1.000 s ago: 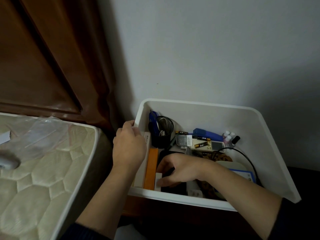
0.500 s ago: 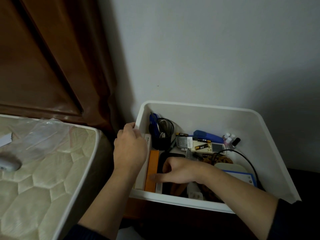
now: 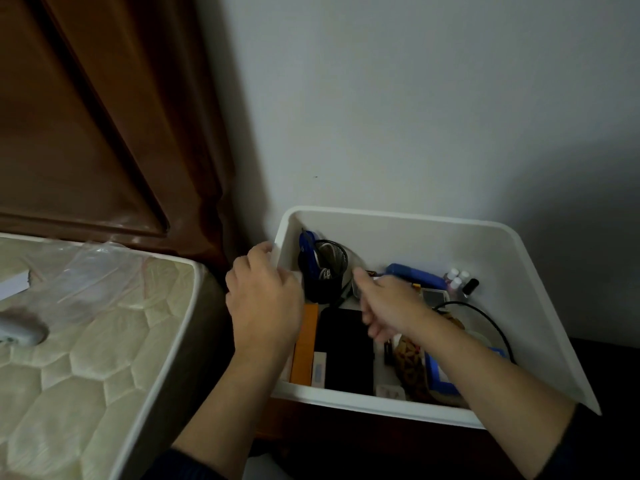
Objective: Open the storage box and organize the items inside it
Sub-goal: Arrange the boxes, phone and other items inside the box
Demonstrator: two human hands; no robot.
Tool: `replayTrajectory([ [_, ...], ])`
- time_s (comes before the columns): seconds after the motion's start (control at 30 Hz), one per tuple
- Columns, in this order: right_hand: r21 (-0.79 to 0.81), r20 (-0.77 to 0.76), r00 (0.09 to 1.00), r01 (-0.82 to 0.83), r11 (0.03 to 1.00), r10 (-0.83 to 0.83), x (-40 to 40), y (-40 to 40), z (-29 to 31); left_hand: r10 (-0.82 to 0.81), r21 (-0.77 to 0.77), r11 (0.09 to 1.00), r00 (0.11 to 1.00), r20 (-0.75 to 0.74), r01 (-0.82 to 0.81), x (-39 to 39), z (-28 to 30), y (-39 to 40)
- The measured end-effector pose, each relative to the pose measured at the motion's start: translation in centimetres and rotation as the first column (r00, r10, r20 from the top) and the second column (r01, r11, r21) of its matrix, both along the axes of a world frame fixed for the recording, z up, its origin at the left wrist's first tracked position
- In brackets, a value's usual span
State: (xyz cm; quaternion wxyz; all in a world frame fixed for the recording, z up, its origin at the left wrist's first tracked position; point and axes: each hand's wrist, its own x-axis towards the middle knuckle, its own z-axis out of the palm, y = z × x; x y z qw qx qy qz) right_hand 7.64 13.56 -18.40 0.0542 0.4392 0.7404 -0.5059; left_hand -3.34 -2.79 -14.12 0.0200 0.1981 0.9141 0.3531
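Head view, white storage box (image 3: pixel 415 237), open, cluttered

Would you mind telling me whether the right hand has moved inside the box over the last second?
Yes. The right hand went from the orange box's near end toward the black mesh cup.

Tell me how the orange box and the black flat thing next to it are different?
The orange box stands on its thin edge, while the black flat thing lies flat on the bin's floor. The orange box is narrow and bright; the black flat thing is much wider and dark. The left hand covers part of the orange box, but no hand covers the black flat thing. Both are rectangular and sit side by side inside the white bin.
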Motion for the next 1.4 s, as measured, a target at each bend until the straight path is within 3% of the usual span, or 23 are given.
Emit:
replayTrajectory([
  [0.07, 0.243, -0.048, 0.998, 0.052, 0.969, -0.042, 0.5, 1.8, 0.5, -0.088, -0.022, 0.996, 0.973, -0.214, 0.086, 1.5, 0.1, 0.2],
  [0.17, 0.504, 0.029, 0.999, 0.019, 0.864, -0.039, 1.3, 3.9, 1.0, -0.265, 0.033, 0.956, 0.903, -0.337, 0.293, 2.2, 0.0, 0.9],
  [0.27, 0.563, 0.095, 0.995, -0.033, 0.826, -0.025, 1.8, 5.0, 0.9, -0.544, -0.006, 0.836, 0.826, -0.146, 0.549, 1.9, -0.5, 1.5],
  [0.33, 0.566, 0.091, 0.995, -0.074, 0.821, 0.028, 1.9, 4.9, 0.3, -0.673, -0.138, 0.730, 0.739, 0.025, 0.670, 1.8, -1.2, 2.3],
  [0.43, 0.613, 0.174, 0.966, -0.257, 0.747, 0.189, 1.4, 4.2, -0.4, -0.725, -0.365, 0.564, 0.656, 0.209, 0.740, 2.0, -2.3, 4.1],
  [0.53, 0.611, 0.318, 0.889, -0.458, 0.646, 0.330, 0.5, 3.7, -1.1, -0.689, -0.471, 0.472, 0.645, 0.331, 0.745, 2.0, -3.7, 5.7],
  [0.67, 0.611, 0.467, 0.784, -0.620, 0.492, 0.408, -0.7, 3.8, -2.0, -0.641, -0.442, 0.509, 0.668, 0.377, 0.738, 1.3, -5.7, 6.4],
  [0.9, 0.675, 0.532, 0.785, -0.619, 0.401, 0.316, -2.1, 4.4, -3.6, -0.597, -0.394, 0.533, 0.663, 0.451, 0.749, 0.5, -7.1, 6.6],
  [1.17, 0.681, 0.512, 0.809, -0.588, 0.436, 0.290, -2.0, 4.6, -4.0, -0.556, -0.400, 0.578, 0.702, 0.445, 0.712, 0.2, -7.2, 6.7],
  [1.33, 0.708, 0.559, 0.782, -0.623, 0.332, 0.275, -1.9, 4.0, -4.1, -0.533, -0.382, 0.599, 0.707, 0.465, 0.703, 0.3, -6.6, 6.8],
  [1.4, 0.698, 0.563, 0.775, -0.631, 0.338, 0.286, -1.9, 3.8, -3.8, -0.532, -0.382, 0.597, 0.704, 0.471, 0.706, 0.3, -6.4, 6.7],
])
